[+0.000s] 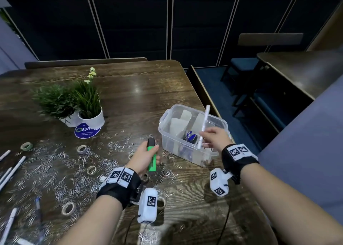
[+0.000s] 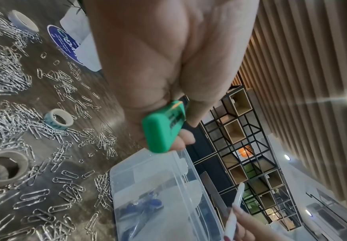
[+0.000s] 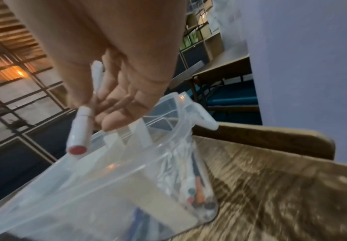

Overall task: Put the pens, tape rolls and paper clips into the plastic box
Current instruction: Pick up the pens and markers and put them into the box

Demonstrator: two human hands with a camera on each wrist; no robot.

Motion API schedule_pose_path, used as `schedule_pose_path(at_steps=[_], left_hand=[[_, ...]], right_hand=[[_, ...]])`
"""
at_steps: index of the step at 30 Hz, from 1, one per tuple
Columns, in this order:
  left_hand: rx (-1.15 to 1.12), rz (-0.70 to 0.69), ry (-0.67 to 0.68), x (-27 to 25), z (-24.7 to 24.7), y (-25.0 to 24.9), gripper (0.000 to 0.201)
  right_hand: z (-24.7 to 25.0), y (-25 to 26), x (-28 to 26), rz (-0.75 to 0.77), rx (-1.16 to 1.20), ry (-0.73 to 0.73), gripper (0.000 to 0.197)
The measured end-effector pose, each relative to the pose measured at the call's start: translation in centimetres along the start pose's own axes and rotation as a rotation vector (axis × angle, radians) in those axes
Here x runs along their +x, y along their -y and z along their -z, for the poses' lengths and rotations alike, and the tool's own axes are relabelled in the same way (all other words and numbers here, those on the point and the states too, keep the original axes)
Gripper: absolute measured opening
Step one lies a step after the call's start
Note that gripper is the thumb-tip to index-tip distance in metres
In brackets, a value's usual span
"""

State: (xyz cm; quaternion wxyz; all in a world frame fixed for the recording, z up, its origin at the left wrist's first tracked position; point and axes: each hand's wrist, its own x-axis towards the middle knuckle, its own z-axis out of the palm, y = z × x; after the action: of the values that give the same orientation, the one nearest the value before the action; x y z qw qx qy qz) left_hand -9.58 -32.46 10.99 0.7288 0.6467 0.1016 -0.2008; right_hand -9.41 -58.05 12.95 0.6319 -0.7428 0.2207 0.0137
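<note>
- Both hands hold pens: the right hand (image 1: 213, 136) has its grip pinched on a white pen (image 1: 203, 127) with a red end cap, held over the plastic box (image 1: 215, 121); the left hand (image 1: 143, 156) has its grip wrapped round a green highlighter (image 1: 151, 158), just beside the box at its 9 o'clock side.
- The box stands on the worktop (image 1: 144, 88) toward 3 o'clock of the scattered things, lid off, with dividers inside.
- Already in the box: several pens standing in one compartment, seen in the right wrist view, and some blue items in another that I cannot identify.
- Left on the worktop: a wide spread of paper clips (image 1: 61, 163) from about 7 to 10 o'clock of the box, at least six tape rolls (image 1: 81, 149) among them, and more pens (image 1: 13, 168) at the far 9 o'clock edge.
- My judgement: the task is early, with pens being handled first; no tape roll shows in the box, and whether any clips lie in it I cannot tell.
- Two potted plants (image 1: 89, 103) and a round blue sticker (image 1: 87, 131) sit at 10 o'clock, apart from the job.
</note>
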Motion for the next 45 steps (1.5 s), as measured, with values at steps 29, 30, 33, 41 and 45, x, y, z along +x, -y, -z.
schedule_pose_path(at_steps=[29, 30, 33, 41, 45], left_hand=[[0.218, -0.089, -0.021, -0.8, -2.2, -0.8, 0.017], [0.221, -0.081, -0.042, -1.0, -1.4, -0.6, 0.016], [0.264, -0.066, -0.106, -1.8, 1.0, 0.2, 0.013], [0.401, -0.034, -0.285, -6.3, 9.7, 2.9, 0.014], [0.403, 0.015, -0.418, -9.4, 16.0, 3.4, 0.014]], right_hand=[[1.3, 0.6, 0.5, 0.002, -0.061, 0.020, 0.039], [1.8, 0.3, 1.2, -0.014, -0.112, -0.038, 0.041], [2.6, 0.0, 2.3, -0.078, -0.589, -0.077, 0.054], [-6.0, -0.1, 0.7, 0.214, -0.421, 0.106, 0.029], [-12.7, 0.7, -2.4, 0.248, -0.422, 0.337, 0.023]])
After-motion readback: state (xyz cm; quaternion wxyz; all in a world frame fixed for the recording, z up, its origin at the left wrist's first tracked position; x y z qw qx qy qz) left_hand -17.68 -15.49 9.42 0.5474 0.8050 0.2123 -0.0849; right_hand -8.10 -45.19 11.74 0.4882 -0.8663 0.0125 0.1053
